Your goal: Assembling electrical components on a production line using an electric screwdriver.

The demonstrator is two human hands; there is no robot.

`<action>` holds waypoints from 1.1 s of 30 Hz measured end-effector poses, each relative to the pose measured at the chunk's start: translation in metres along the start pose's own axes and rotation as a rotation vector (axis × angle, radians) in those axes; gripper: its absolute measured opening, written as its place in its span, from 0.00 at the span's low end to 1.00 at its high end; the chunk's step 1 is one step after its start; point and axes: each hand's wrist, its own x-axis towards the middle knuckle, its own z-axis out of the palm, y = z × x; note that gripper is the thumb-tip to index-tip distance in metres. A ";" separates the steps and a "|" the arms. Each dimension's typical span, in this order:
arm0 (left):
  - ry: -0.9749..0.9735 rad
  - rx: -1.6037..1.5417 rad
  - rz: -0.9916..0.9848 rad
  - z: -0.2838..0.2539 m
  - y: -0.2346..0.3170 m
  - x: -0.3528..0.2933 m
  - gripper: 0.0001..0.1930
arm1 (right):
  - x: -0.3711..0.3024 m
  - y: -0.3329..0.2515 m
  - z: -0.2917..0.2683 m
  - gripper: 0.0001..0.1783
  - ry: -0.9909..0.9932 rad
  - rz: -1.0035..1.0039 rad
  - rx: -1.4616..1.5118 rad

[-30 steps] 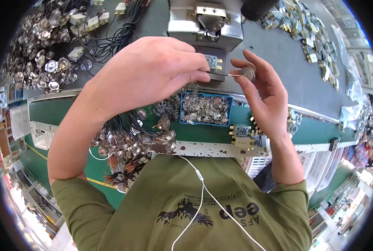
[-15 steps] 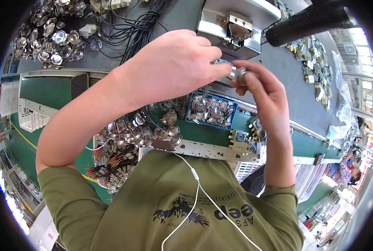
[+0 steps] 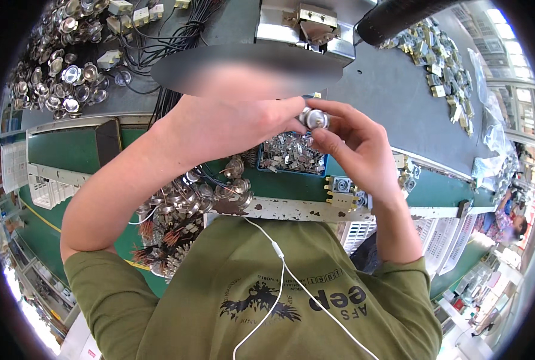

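My right hand (image 3: 358, 144) grips a shiny round metal cap (image 3: 317, 119) between thumb and fingers, above a blue bin (image 3: 325, 165) of small metal pieces. Coming in from the left, my left hand (image 3: 231, 120) has its fingertips pinched together at the cap's left edge. A blurred oval covers the upper part of that hand. Exactly what its fingertips hold there is partly hidden. Just beyond the hands stands a metal fixture (image 3: 317, 27) with a bracket on top.
Many round metal caps (image 3: 70, 74) are heaped at the far left, beside a bundle of black cables (image 3: 189, 30). Switch blocks (image 3: 438, 69) lie along the right of the grey table. More blocks (image 3: 342, 193) and wired caps (image 3: 183, 195) sit near my body. A black tube (image 3: 399, 21) overhangs the upper right.
Both hands have come nearer my body and a little left, with the metal cap still in the right. The cap now faces up more plainly. The whole view has shifted slightly.
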 end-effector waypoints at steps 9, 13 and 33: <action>-0.137 -0.088 0.016 -0.010 0.002 0.004 0.12 | 0.001 0.002 -0.028 0.25 -0.031 -0.065 -0.176; -0.100 -0.276 -0.041 -0.018 -0.017 0.013 0.23 | -0.002 -0.002 -0.053 0.28 0.344 -0.241 -0.082; -0.414 -0.244 -0.361 0.013 -0.038 0.032 0.17 | 0.095 -0.110 -0.045 0.22 0.509 -0.688 -0.050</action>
